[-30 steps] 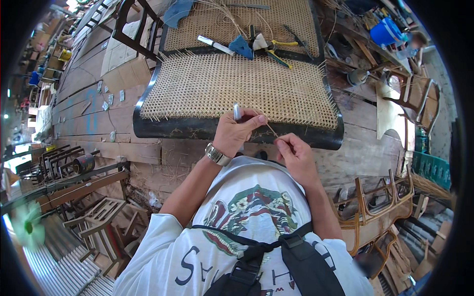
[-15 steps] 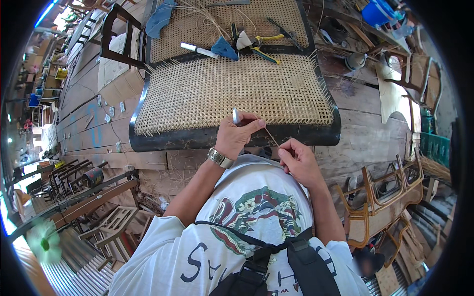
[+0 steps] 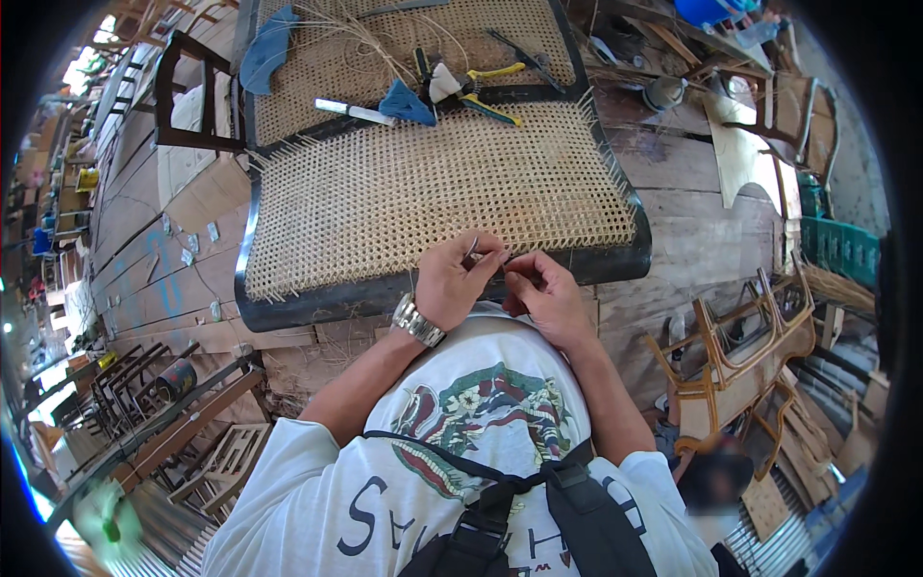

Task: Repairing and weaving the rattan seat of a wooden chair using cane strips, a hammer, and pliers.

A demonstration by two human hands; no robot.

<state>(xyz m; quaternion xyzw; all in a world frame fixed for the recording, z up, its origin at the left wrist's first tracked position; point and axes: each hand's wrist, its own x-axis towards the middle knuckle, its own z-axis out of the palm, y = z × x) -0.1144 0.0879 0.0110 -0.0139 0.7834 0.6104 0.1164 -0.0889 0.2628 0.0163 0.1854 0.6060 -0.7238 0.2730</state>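
Observation:
In front of me lies a woven cane panel [image 3: 442, 183] set in a dark, curved wooden frame [image 3: 336, 310]. Over its near edge, my left hand [image 3: 450, 287], with a metal watch at the wrist, is closed. A slim, shiny metal tool [image 3: 471, 247] is tucked in its fingers; its working end is hidden. My right hand [image 3: 553, 306] pinches close beside the left fingertips. Between the two hands is a thin brown strand [image 3: 509, 260], mostly covered by the fingers. Loose cane ends stick up along the panel's side edges.
Across the panel lie a white marker [image 3: 354, 112], a blue scrap [image 3: 408, 103], yellow-handled pliers [image 3: 490, 108] and loose cane strands [image 3: 370, 43]. A dark chair frame [image 3: 197, 96] stands at left, wooden chair frames [image 3: 735, 375] at right. A person's blurred head [image 3: 716, 476] shows lower right.
My hands have come together; the right moved up and inward, shortening the visible strand between them. The metal tool now shows less above my left hand. The view has shifted slightly.

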